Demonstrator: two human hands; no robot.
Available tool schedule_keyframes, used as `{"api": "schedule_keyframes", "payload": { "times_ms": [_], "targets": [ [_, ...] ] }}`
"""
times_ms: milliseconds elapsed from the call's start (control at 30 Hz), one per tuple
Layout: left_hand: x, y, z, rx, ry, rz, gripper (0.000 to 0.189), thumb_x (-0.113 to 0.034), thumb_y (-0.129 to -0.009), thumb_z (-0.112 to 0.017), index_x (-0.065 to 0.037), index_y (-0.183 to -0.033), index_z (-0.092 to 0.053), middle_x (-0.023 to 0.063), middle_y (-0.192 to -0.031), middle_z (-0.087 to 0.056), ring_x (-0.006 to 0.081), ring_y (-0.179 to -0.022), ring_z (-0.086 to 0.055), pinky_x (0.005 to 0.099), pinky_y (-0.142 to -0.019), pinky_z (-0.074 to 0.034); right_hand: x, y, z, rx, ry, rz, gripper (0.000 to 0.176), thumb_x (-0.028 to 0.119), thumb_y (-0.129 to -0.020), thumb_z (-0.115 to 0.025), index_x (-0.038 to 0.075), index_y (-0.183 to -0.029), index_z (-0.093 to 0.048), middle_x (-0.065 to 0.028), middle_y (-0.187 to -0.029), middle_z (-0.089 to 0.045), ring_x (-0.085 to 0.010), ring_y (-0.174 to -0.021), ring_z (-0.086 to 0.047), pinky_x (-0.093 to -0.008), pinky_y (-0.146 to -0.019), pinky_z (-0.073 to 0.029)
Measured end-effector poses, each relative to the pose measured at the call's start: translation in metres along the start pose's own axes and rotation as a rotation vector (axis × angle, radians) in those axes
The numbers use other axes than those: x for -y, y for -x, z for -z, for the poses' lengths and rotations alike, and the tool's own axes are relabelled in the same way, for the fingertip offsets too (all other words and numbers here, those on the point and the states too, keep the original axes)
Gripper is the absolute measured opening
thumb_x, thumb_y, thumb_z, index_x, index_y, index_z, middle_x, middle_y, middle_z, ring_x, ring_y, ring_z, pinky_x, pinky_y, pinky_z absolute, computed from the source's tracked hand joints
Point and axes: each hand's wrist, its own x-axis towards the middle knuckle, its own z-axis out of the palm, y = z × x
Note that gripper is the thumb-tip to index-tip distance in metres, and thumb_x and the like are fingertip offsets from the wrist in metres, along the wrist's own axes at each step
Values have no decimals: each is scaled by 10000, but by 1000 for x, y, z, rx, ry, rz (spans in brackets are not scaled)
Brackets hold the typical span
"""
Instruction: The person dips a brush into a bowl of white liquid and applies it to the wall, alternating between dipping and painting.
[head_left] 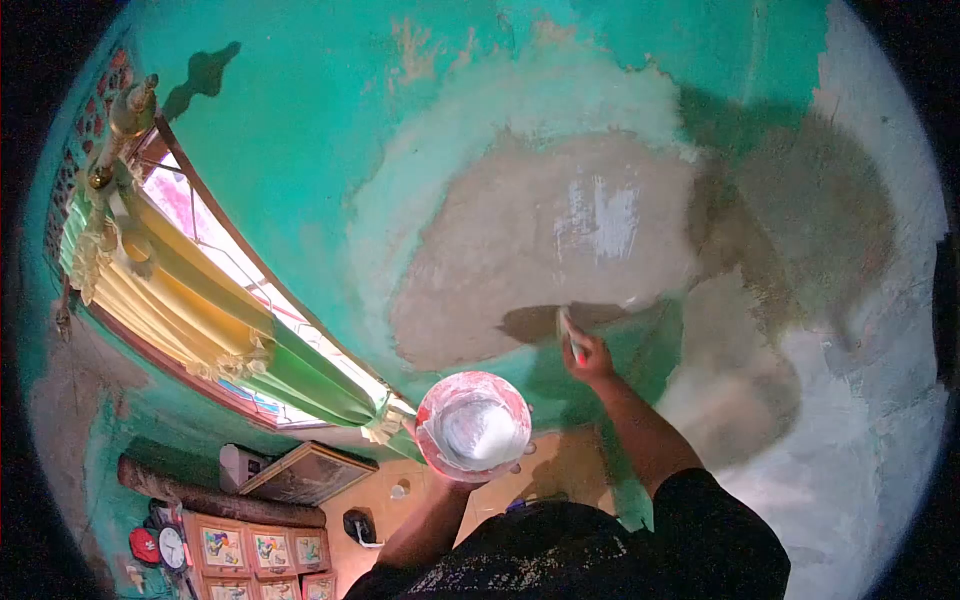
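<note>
My right hand [588,358] is closed around the handle of a paintbrush [566,325], held upright close to the wall. My left hand [524,448] supports a red bucket [427,440] from beneath and the side, with only parts of its fingers showing. White paint [470,432] lies inside the bucket. On the green wall [300,130] is a large bare grey-brown patch [480,240]. Several white brush strokes [605,215] mark the upper right of that patch. Whether the bristles touch the wall is hard to tell.
At the left, a window has yellow and green curtains [190,300] on a rod. Below stand a framed picture [308,474], a rolled dark item [215,495], a wooden cabinet [235,572] and a clock [172,547]. A small cup [400,489] is on the floor.
</note>
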Motion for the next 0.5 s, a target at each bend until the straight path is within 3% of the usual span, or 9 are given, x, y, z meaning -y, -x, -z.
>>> {"api": "schedule_keyframes", "payload": {
  "times_ms": [167, 200, 233, 267, 300, 367, 433, 500],
  "targets": [
    [3, 0, -5, -64, 38, -39, 1209, -790, -574, -711, -124, -1482, -272, 309, -1441, -322, 629, -1122, -477, 718, -814, -499, 104, -118, 43, -46, 111, 13, 432, 110, -858, -670, 110, -1285, -603, -233, -1091, -671, -364, -1055, -657, -416, -884, -529],
    [2, -2, -4, -28, 29, -22, 1207, -793, -572, -710, -124, -1479, -278, 309, -1438, -328, 625, -1124, -479, 719, -811, -499, 119, -134, 54, -159, 20, 211, 433, 106, -860, -670, 96, -1287, -600, -236, -1080, -675, -360, -1057, -659, -421, -889, -525],
    [2, -2, -3, 7, 23, -10, 1204, -796, -571, -709, -124, -1476, -285, 309, -1435, -335, 621, -1126, -482, 720, -808, -499, 129, -151, 65, -219, 41, 272, 455, 97, -863, -669, 94, -1310, -585, -222, -1039, -692, -347, -977, -693, -407, -820, -542],
    [4, 0, -1, -20, 27, -37, 1205, -806, -569, -705, -138, -1479, -287, 307, -1445, -325, 592, -1173, -460, 725, -845, -476, 157, -162, 82, -233, 71, 189, 481, 84, -874, -653, 89, -1345, -559, -204, -959, -704, -325, -858, -720, -378, -748, -554],
    [5, 2, 0, -47, 31, -64, 1205, -817, -566, -700, -152, -1483, -288, 305, -1456, -315, 563, -1219, -439, 731, -881, -454, 154, -183, 84, -375, -15, 443, 521, 86, -883, -633, 82, -1389, -512, -190, -837, -695, -316, -719, -716, -366, -652, -551],
    [6, 4, 3, -63, 29, -86, 1192, -819, -570, -699, -165, -1483, -299, 300, -1471, -302, 531, -1273, -412, 735, -926, -425, 166, -195, 93, -445, 79, 413, 574, 93, -877, -632, 104, -1427, -467, -189, -800, -688, -337, -703, -710, -391, -629, -551],
    [4, 3, 5, -42, 13, -78, 1164, -802, -583, -704, -163, -1476, -318, 295, -1479, -296, 525, -1286, -400, 732, -945, -413, 136, -186, 74, -347, 151, 371, 605, 90, -867, -638, 123, -1441, -449, -197, -825, -690, -355, -711, -705, -406, -625, -552],
    [6, -1, -7, -63, -11, -89, 1202, -793, -559, -728, -137, -1472, -304, 301, -1455, -313, 575, -1211, -441, 740, -867, -456, 108, -162, 51, -331, 154, 429, 628, 87, -849, -647, 150, -1442, -449, -216, -866, -690, -390, -738, -694, -430, -640, -553]
  ]
}}
